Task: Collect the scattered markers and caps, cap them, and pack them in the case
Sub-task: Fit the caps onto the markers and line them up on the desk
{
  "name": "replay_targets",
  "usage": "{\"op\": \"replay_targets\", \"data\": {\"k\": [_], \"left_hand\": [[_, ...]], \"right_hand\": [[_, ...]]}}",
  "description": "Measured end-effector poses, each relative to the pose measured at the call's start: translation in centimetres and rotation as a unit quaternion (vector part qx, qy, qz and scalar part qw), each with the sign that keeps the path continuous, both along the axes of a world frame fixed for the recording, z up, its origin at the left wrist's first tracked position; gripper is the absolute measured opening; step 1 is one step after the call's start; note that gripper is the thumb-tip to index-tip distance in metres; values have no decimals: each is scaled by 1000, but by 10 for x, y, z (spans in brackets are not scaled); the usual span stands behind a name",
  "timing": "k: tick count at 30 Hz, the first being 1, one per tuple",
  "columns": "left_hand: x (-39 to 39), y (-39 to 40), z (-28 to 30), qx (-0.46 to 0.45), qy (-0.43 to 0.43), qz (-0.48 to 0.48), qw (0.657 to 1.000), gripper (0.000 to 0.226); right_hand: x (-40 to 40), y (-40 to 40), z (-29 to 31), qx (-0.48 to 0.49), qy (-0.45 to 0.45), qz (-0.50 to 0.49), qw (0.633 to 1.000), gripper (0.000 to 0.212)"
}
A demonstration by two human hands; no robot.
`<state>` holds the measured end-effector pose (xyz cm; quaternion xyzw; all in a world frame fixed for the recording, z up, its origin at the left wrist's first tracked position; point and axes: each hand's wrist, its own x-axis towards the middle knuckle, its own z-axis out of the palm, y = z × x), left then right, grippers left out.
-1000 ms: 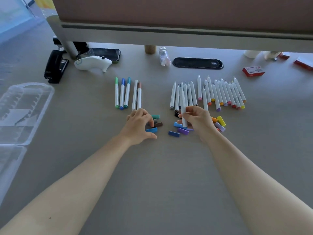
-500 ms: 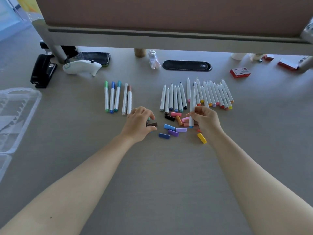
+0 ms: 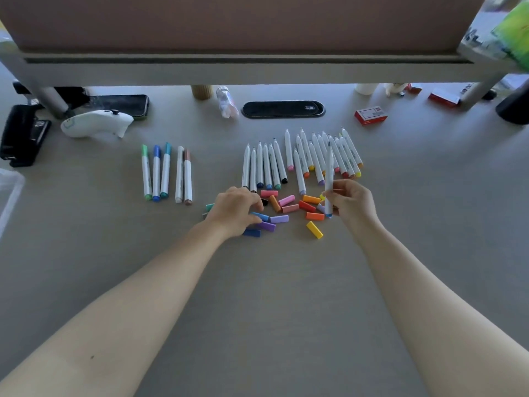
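Pinched upright in the right hand (image 3: 353,203), a white uncapped marker with a blue end (image 3: 329,179) hangs above the heap of coloured plastic caps (image 3: 289,209). Left hand (image 3: 233,210) curls onto the light-blue cap (image 3: 261,216); neighbouring purple caps (image 3: 272,223) crowd it, so a wrong-colour pick seems possible.
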<state>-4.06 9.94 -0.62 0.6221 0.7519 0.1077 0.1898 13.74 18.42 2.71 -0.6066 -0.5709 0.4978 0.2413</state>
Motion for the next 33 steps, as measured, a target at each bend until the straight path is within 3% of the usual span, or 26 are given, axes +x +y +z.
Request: {"op": "replay_targets", "data": {"k": [14, 19, 22, 23, 26, 27, 30, 33], "left_hand": [[-6, -4, -4, -23, 21, -1, 1000, 17], [-9, -7, -2, 32, -19, 41, 998, 15], [-11, -4, 6, 41, -138, 110, 983, 6], [-12, -3, 9, 38, -209, 139, 967, 10], [-17, -1, 20, 38, -362, 187, 913, 11], [-19, -2, 24, 36, -387, 192, 901, 5], [-26, -6, 28, 13, -440, 205, 874, 21], [-30, -10, 27, 2, -451, 211, 868, 24]], "right_hand": [[-25, -8, -14, 3, 13, 46, 999, 19], [-28, -7, -10, -6, 20, 42, 999, 24], [-27, -8, -6, -79, 91, 28, 992, 14], [-28, -9, -4, -112, 129, 24, 985, 7], [-30, -11, 0, -154, 204, 23, 966, 13], [-31, -12, 2, -160, 218, 26, 962, 13], [-36, -13, 6, -178, 238, 49, 954, 14], [-43, -15, 5, -156, 177, 85, 968, 16]]}}
